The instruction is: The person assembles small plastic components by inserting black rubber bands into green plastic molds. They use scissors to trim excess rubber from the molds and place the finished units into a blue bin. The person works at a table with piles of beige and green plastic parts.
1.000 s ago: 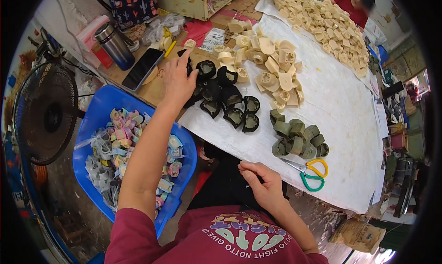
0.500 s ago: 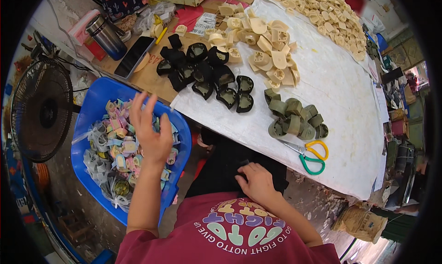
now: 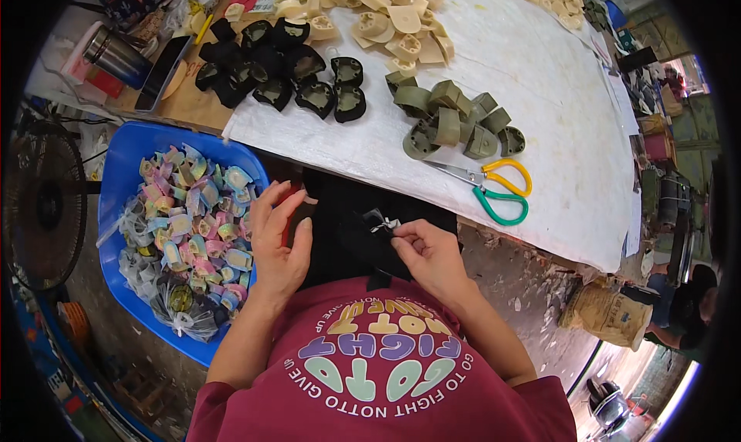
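Over my lap, my right hand (image 3: pixel 427 253) pinches a small crumpled scrap of clear and whitish plastic film (image 3: pixel 384 222) between thumb and fingertips. My left hand (image 3: pixel 282 241) is raised beside the blue tub (image 3: pixel 117 268), its fingers apart and nothing plainly held. A small pinkish bit shows at its fingertips; I cannot make out what it is. Inside the tub lie many pastel multicoloured moulded pieces (image 3: pixel 197 245) and clear plastic bags (image 3: pixel 189 318). On the table edge ahead of my right hand rest scissors (image 3: pixel 486 186) with one yellow and one green handle.
The white-covered table (image 3: pixel 571 133) carries olive-green moulded pieces (image 3: pixel 448 118), black padded ones (image 3: pixel 270 64) and a heap of cream ones (image 3: pixel 386 18). A phone (image 3: pixel 164 73) and a steel tumbler (image 3: pixel 116 55) stand at the far left. A fan (image 3: pixel 46 203) is beyond the tub.
My left hand has come down and right, from over the tub to its edge. My right hand has lifted off my lap with the plastic scrap. The whole view has shifted.
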The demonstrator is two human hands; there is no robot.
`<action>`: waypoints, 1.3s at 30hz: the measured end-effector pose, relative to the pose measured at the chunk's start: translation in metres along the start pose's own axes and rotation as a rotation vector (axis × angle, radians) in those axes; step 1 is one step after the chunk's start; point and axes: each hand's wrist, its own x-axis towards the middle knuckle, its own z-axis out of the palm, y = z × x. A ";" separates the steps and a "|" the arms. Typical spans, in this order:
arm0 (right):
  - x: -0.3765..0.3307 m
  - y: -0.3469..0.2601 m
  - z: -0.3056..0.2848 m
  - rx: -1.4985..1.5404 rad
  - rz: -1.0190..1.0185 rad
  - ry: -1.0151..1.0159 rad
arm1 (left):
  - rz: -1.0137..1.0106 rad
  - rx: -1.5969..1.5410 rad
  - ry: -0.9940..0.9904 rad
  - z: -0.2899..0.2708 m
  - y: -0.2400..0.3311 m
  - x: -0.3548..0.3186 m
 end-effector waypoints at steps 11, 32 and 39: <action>0.027 -0.002 0.036 -0.463 -0.237 -0.129 | -0.115 -0.105 -0.032 -0.001 0.000 -0.008; 0.017 -0.039 0.005 0.074 -0.055 0.049 | -0.483 -0.763 -0.318 0.038 0.050 0.007; 0.021 -0.042 -0.013 0.344 0.193 -0.163 | -0.376 -0.661 -0.321 0.035 0.057 0.008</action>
